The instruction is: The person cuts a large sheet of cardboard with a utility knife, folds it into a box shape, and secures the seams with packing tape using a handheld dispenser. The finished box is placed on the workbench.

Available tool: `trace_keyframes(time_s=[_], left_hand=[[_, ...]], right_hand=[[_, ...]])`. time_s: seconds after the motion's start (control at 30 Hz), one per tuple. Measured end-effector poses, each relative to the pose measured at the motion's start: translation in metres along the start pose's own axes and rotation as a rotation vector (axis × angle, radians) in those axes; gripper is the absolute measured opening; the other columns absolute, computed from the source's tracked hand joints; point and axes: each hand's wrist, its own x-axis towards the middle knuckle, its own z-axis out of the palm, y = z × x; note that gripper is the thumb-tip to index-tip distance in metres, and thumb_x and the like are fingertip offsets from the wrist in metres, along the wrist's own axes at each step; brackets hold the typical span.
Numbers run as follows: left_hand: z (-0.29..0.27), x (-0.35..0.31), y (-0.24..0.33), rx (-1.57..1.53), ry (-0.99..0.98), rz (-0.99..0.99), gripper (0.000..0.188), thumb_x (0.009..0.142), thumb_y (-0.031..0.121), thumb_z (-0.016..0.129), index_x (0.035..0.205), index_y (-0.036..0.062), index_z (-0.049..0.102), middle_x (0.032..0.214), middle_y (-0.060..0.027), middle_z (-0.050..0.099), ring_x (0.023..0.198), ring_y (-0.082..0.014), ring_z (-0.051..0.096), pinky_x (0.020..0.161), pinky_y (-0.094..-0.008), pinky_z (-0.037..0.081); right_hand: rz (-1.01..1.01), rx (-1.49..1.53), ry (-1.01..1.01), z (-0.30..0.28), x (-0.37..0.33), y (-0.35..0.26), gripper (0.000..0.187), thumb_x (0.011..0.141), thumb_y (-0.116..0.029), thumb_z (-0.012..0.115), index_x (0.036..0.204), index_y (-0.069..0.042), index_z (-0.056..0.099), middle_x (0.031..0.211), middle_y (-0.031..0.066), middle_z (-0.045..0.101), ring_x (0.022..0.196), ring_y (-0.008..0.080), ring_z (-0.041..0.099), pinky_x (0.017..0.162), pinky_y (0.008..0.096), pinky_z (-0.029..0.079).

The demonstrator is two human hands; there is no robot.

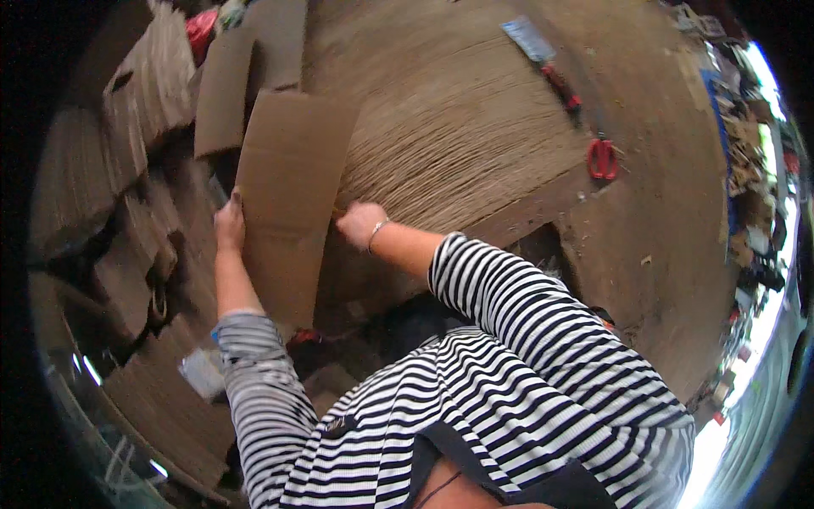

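Note:
A long, flat sheet of brown cardboard (288,182) is held up in front of me, tilted slightly, with a crease across it. My left hand (229,222) is closed on its left edge, the thumb lying near the front face. At the opposite edge my right hand (362,225) is closed, fingertips against the cardboard; its inner fingers are hidden. Beyond my right hand lies a stack of cardboard sheets (441,144) with rough, layered edges.
Red-handled scissors (603,159) lie right of the stack, near a red-handled tool (560,85) with a pale end. More cardboard pieces (153,76) are piled at the left, with a red bag (201,32) behind. Assorted clutter (750,170) lines the far right.

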Motion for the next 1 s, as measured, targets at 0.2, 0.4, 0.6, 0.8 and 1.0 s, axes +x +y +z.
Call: trace_keyframes(time_s=[0.2,0.4,0.6,0.8,1.0], left_hand=[[0.066,-0.076,0.054,0.137,0.045,0.252,0.066,0.081,0.034,0.076,0.139,0.0158,0.050,0.132,-0.0123,0.059,0.119,-0.0288,0.057,0.100,-0.0351,0.045],[0.160,-0.153,0.076,0.543,0.322,0.520,0.068,0.076,0.019,0.070,0.141,0.0181,0.047,0.139,-0.0126,0.049,0.130,-0.0322,0.043,0.103,-0.0420,0.042],[0.192,-0.251,0.096,0.653,0.253,0.661,0.080,0.075,0.046,0.075,0.143,0.0199,0.042,0.150,-0.0123,0.031,0.138,-0.0310,0.029,0.109,-0.0527,0.026],[0.184,-0.283,0.049,0.488,0.363,0.165,0.083,0.074,0.036,0.077,0.144,0.0141,0.040,0.152,-0.0111,0.032,0.137,-0.0308,0.033,0.110,-0.0506,0.026],[0.178,-0.273,0.045,0.530,0.250,0.335,0.053,0.085,0.021,0.070,0.135,0.0135,0.053,0.134,-0.0124,0.055,0.121,-0.0309,0.053,0.099,-0.0424,0.044]], right_hand=[[0.272,0.147,0.030,-0.020,-0.162,0.051,0.057,0.082,-0.040,0.068,0.134,-0.030,0.047,0.112,0.0140,0.061,0.100,0.0331,0.064,0.078,0.0429,0.055],[0.360,0.149,0.249,0.004,-0.288,0.103,0.068,0.077,-0.035,0.074,0.138,-0.032,0.045,0.103,0.0154,0.063,0.092,0.0346,0.065,0.076,0.0453,0.054],[0.436,0.142,0.313,0.009,-0.345,0.130,0.079,0.075,-0.030,0.076,0.144,-0.036,0.038,0.096,0.0146,0.061,0.086,0.0345,0.064,0.074,0.0431,0.053],[0.342,0.186,0.567,0.008,-0.377,0.152,0.085,0.074,-0.026,0.076,0.147,-0.023,0.034,0.103,0.0150,0.063,0.094,0.0340,0.064,0.077,0.0424,0.053],[-0.023,0.234,0.915,-0.006,-0.400,0.146,0.093,0.062,-0.008,0.081,0.145,-0.011,0.038,0.106,0.0168,0.062,0.093,0.0348,0.063,0.080,0.0402,0.054]])
